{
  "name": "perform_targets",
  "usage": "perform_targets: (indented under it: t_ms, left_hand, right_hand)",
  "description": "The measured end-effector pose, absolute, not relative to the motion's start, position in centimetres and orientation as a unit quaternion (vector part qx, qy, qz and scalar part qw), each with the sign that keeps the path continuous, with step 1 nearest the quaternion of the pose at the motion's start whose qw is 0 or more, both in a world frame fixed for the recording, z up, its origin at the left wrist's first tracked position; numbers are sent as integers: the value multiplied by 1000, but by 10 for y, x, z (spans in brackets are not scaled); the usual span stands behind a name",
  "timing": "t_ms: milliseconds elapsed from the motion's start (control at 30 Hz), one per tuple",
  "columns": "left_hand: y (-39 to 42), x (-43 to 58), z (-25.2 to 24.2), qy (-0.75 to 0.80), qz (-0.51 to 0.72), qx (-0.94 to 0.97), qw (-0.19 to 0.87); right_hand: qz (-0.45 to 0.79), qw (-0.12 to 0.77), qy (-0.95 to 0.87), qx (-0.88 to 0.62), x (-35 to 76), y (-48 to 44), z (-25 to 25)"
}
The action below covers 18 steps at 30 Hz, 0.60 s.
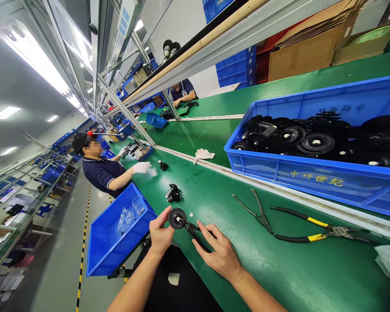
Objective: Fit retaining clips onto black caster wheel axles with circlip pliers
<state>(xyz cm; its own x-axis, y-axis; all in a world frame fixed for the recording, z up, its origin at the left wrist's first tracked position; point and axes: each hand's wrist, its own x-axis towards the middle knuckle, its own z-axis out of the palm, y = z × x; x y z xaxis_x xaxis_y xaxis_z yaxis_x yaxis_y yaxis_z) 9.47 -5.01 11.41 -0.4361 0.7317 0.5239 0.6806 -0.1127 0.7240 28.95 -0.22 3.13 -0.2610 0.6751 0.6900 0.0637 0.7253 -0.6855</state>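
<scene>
My left hand (161, 234) is closed on the rim of a black wheel (177, 218) with a pale hub at its centre. Between the thumb and fingers of my right hand (219, 251) are the dark handles of a pair of pliers (192, 228). The pliers' thin tips reach the wheel's hub; whether they grip anything there is too small to tell. Just beyond the wheel, a small white piece (191, 214) lies on the green bench. Farther off sits a black-and-grey motor-like part (173, 193), with a similar part (163, 165) behind it.
A blue crate (279, 171) of black wheels stands at the right. Bare-metal pliers (260, 214) and yellow-black-handled pliers (325, 232) lie before it. A white glove (203, 155) rests near the rail. Left is a blue bin (100, 247) with plastic bags; a gloved co-worker (100, 169) works beyond.
</scene>
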Motion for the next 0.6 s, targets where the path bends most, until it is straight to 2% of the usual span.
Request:
perform_targets:
  t_ms: [400, 600]
  left_hand:
    - [-53, 78, 112, 668, 465, 580, -31]
    - [-49, 80, 113, 677, 469, 566, 37]
  right_hand:
    - [246, 487, -786, -289, 287, -7, 33]
    - [316, 506, -754, -275, 286, -9, 33]
